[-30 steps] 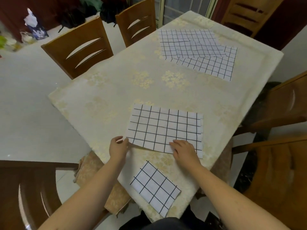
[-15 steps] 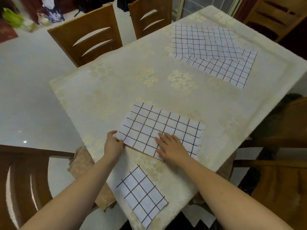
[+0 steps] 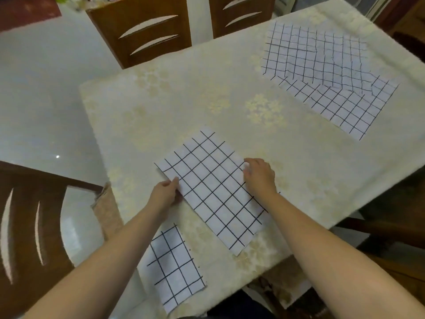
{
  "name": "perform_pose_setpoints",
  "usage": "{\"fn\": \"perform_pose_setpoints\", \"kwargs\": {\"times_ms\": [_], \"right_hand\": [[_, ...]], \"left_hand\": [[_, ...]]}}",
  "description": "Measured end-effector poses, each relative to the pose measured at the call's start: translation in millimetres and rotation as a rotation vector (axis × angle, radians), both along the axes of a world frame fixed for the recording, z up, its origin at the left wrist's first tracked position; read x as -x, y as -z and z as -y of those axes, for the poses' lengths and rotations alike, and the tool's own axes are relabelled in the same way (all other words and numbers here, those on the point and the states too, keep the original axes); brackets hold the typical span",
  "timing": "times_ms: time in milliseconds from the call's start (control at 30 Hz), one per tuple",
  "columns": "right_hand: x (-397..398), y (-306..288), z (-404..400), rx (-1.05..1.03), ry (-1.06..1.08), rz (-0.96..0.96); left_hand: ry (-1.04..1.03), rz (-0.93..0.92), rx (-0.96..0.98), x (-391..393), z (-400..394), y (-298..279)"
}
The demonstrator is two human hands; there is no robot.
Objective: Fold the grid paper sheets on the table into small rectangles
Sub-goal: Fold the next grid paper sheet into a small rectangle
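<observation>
A half-folded grid paper sheet (image 3: 211, 187) lies at an angle on the table near its front edge. My left hand (image 3: 164, 192) pinches the sheet's left edge between thumb and fingers. On the sheet's right edge rests my right hand (image 3: 259, 174), fingers curled onto the paper. A small folded grid rectangle (image 3: 176, 265) lies by the table's front edge, under my left forearm. A pile of unfolded grid sheets (image 3: 326, 74) sits at the far right of the table.
The table (image 3: 184, 107) wears a cream flowered cloth. Two wooden chairs (image 3: 142, 31) stand at its far side, another chair (image 3: 30, 226) at the near left, and dark chairs at the right. Shiny white floor lies to the left.
The sheet has turned from lying crosswise to lying diagonally. My right hand shifted from its near edge to its right edge; my left hand stayed on the left edge. The view tilted.
</observation>
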State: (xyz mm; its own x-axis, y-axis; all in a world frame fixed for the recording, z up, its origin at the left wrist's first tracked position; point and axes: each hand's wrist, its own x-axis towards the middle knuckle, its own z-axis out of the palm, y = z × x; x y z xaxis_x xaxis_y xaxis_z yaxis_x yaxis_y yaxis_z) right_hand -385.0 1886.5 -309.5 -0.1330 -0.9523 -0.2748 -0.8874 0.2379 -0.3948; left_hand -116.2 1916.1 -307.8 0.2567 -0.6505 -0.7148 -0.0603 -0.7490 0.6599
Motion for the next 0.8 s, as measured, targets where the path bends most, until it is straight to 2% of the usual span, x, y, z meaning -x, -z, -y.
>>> {"fn": "perform_pose_setpoints", "kwargs": {"times_ms": [133, 200, 333, 433, 500, 600, 667, 800], "right_hand": [[4.2, -0.9, 31.2, -0.153, 0.090, 0.074], [3.9, -1.1, 39.3, -0.199, 0.101, 0.046], [-0.7, -6.2, 47.5, -0.326, 0.094, -0.010], [-1.2, -5.0, 47.7, -0.347, 0.084, -0.010], [1.5, -3.9, 46.7, -0.310, 0.100, 0.057], [9.9, -6.6, 43.4, -0.286, 0.128, 0.306], [14.8, -11.7, 37.9, -0.312, 0.199, 0.499], [21.8, -12.9, 28.9, -0.332, 0.244, 0.586]], "left_hand": [[0.047, -0.125, -0.100, 23.3, -27.3, 3.9], [0.097, -0.111, -0.102, 28.2, -33.1, 7.8], [0.043, -0.178, -0.070, 32.6, -38.6, 5.6], [0.101, -0.004, -0.047, 27.4, -38.1, 7.7], [0.123, 0.086, -0.037, 24.0, -36.9, 7.7], [-0.002, -0.026, -0.017, 20.0, -37.4, 5.0], [-0.023, -0.037, -0.001, 15.0, -36.1, 6.0], [-0.060, -0.118, 0.011, 10.8, -33.6, 10.0]]}}
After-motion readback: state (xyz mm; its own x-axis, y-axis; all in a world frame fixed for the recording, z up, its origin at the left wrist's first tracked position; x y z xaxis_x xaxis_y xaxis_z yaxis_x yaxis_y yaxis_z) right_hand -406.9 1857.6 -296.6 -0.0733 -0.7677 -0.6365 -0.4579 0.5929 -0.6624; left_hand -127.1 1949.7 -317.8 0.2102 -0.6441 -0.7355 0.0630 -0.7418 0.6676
